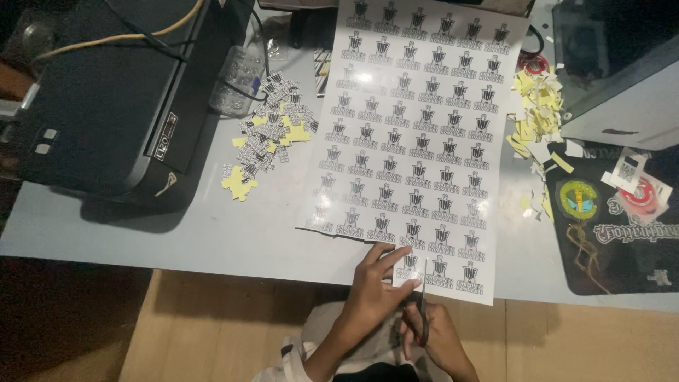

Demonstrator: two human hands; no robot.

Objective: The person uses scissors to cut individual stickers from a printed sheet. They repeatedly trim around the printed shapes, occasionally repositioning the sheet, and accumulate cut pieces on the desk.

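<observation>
A large white sticker sheet (417,134) printed with rows of black emblems lies on the grey table (233,233), its near end hanging over the front edge. My left hand (375,286) presses on the sheet's near left corner with fingers spread. My right hand (438,339) is below the table edge, closed on a pair of dark scissors (423,304) whose blades point up into the sheet's near edge between two emblem columns.
A black printer (106,92) fills the left of the table. A pile of cut stickers (272,124) with yellow backing lies beside it. Yellow and white paper scraps (541,113) lie right of the sheet, near a dark mat (615,226) and a grey machine (622,64).
</observation>
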